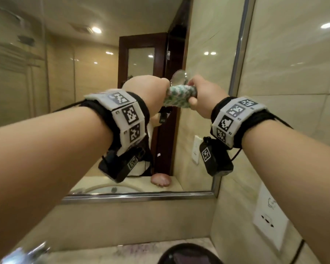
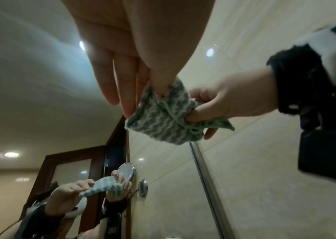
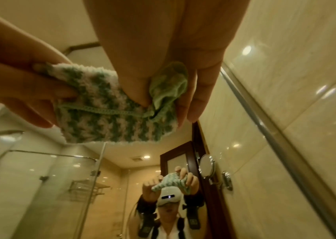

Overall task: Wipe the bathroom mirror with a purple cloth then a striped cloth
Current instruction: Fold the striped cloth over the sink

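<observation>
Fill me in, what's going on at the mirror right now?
A person stands facing the bathroom mirror and holds the striped cloth up in front of the glass with both hands. The left hand pinches one end and the right hand grips the other, with the green-and-white cloth bunched between them. It is not pressed on the glass at this moment. A purple cloth appears to lie on the counter below, though it is blurred.

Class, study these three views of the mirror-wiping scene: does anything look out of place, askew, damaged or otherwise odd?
Nothing looks damaged or spilled. The one oddity: the striped cloth is bunched up, held between the left hand and right hand in front of the mirror, not spread flat against the glass.
</observation>
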The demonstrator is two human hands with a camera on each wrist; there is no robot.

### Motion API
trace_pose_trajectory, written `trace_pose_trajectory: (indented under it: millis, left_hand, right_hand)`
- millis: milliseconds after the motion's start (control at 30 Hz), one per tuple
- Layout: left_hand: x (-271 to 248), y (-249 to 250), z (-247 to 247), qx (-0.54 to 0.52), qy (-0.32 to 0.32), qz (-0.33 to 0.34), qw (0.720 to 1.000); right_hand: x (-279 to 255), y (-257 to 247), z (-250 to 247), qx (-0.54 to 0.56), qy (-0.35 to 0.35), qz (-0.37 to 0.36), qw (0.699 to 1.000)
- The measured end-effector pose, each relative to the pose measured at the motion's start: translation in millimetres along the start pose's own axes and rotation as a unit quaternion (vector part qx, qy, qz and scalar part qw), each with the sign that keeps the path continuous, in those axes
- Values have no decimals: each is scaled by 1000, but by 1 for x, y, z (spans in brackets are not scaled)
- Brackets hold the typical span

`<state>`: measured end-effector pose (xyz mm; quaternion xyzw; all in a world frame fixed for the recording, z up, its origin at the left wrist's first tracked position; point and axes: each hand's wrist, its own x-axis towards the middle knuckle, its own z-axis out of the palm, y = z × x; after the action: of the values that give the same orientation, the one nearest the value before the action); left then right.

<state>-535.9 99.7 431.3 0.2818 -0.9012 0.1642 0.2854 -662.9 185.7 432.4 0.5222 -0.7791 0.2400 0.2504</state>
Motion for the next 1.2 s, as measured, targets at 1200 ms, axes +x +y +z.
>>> trace_pose_trajectory:
  millis: [1200]
  left_hand:
    - [-276,-169,32,-251,-76,-35,964]
  right_hand:
    - [-152,-231,82,79,-143,43,986]
